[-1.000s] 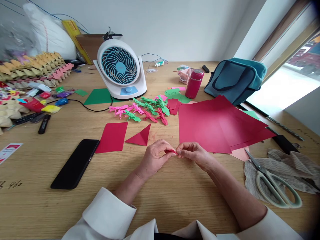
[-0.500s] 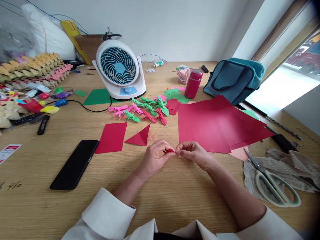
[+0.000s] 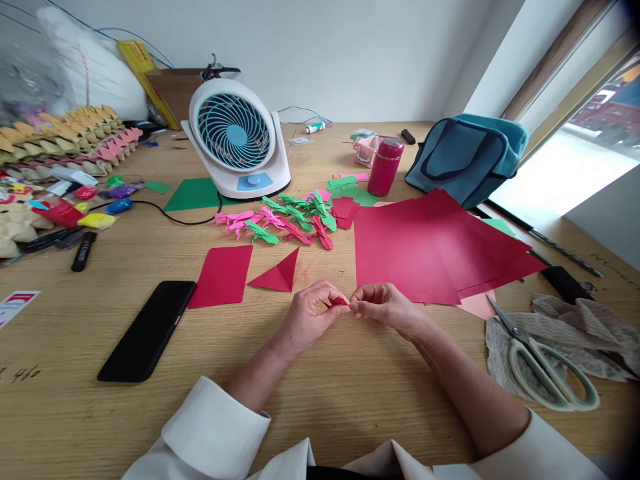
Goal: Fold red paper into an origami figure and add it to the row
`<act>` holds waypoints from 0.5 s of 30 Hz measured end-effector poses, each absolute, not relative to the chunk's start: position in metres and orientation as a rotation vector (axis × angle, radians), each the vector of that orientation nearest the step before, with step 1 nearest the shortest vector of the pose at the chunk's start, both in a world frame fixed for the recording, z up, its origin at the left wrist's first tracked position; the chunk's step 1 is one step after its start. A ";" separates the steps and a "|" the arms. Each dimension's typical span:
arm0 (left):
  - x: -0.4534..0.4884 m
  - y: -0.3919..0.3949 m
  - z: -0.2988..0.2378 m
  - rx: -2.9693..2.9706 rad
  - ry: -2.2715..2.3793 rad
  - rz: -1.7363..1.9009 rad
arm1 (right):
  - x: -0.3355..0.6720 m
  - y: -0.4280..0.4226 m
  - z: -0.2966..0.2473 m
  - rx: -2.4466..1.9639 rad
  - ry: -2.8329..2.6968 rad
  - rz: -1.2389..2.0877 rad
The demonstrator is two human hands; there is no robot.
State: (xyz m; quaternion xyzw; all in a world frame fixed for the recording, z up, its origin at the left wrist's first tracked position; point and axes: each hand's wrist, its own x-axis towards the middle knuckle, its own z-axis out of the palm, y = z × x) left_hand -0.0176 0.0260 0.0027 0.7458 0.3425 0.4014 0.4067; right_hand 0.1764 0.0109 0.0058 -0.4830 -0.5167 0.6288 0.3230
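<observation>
My left hand (image 3: 307, 313) and my right hand (image 3: 385, 308) meet fingertip to fingertip just above the wooden table (image 3: 320, 400), both pinched on a small folded red paper piece (image 3: 341, 302). Only a sliver of the piece shows between the fingers. Just beyond my left hand lie a folded red triangle (image 3: 278, 273) and a red rectangle of paper (image 3: 222, 275). A stack of large red sheets (image 3: 430, 243) lies beyond my right hand. Several small folded pink, green and red paper figures (image 3: 285, 220) are scattered farther back.
A black phone (image 3: 147, 330) lies at the left. Scissors (image 3: 543, 363) rest on a cloth (image 3: 575, 340) at the right. A desk fan (image 3: 235, 137), red bottle (image 3: 385, 167), teal bag (image 3: 467, 157) and green paper (image 3: 193, 193) stand behind. Markers and folded paper rows (image 3: 65, 140) fill the far left.
Both hands stay pinched on the red piece with only slight finger shifts. The view has drifted a little.
</observation>
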 end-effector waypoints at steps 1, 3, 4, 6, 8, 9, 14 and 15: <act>-0.018 0.026 0.002 1.874 0.867 1.005 | 0.176 0.011 0.005 -1.269 -1.366 1.643; -0.018 0.027 0.002 1.863 0.879 0.991 | 0.176 0.010 0.005 -1.269 -1.380 1.630; -0.018 0.027 0.002 1.860 0.886 0.985 | 0.175 0.010 0.006 -1.271 -1.385 1.625; -0.018 0.027 0.002 1.856 0.899 0.980 | 0.174 0.010 0.006 -1.282 -1.387 1.618; -0.018 0.027 0.002 1.855 0.913 0.973 | 0.173 0.010 0.007 -1.293 -1.384 1.611; -0.017 0.027 0.002 1.853 0.921 0.971 | 0.172 0.010 0.006 -1.296 -1.382 1.605; -0.017 0.027 0.001 1.847 0.942 0.963 | 0.170 0.008 -0.001 -1.304 -1.387 1.574; -0.017 0.027 0.001 1.848 0.943 0.960 | 0.170 0.008 -0.002 -1.305 -1.388 1.571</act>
